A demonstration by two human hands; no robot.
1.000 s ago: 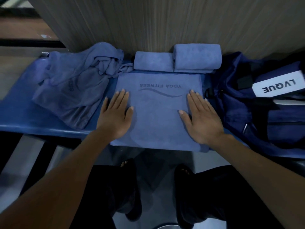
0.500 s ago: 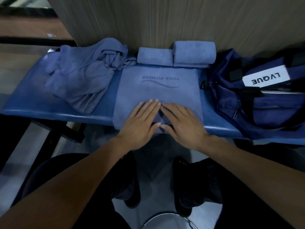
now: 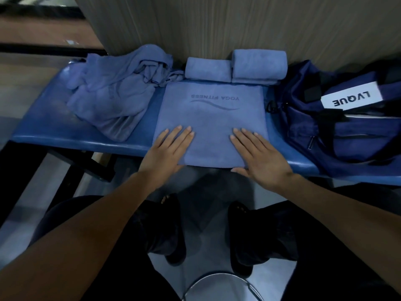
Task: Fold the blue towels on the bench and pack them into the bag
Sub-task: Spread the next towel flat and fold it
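- On the blue tabletop (image 3: 54,127), a flat towel (image 3: 211,118) lies spread in a neat square, its near edge hanging just over the front rim; the upside-down lettering on it reads YOGA FITNESS.
- Left hand (image 3: 167,148) rests palm-down on the near left part of the flat towel, fingers straight and together, gripping nothing; it seems to be pressing the cloth smooth.
- Right hand (image 3: 258,155) lies flat on the near right part of the flat towel, fingers straight, thumb reaching just past the hanging edge; it also grips nothing. With the two hands set apart toward the sides, I judge they are flattening the layers and pinning them so that the next fold comes out even.
- Behind the flat towel, against the wooden wall (image 3: 217,25), two rolled towels (image 3: 236,66) sit side by side and touching, likely finished and parked out of the way until packing.
- Left of the flat towel, a crumpled towel pile (image 3: 112,94) waits unfolded, its edge near the flat towel.
- Right of the flat towel, the dark blue bag (image 3: 338,127) lies on the tabletop with a white LVQUE label, close at hand for loading; no towel shows inside it, though its opening is hard to see.
- My guess is that the task is partway through, with folding unfinished and packing not begun.
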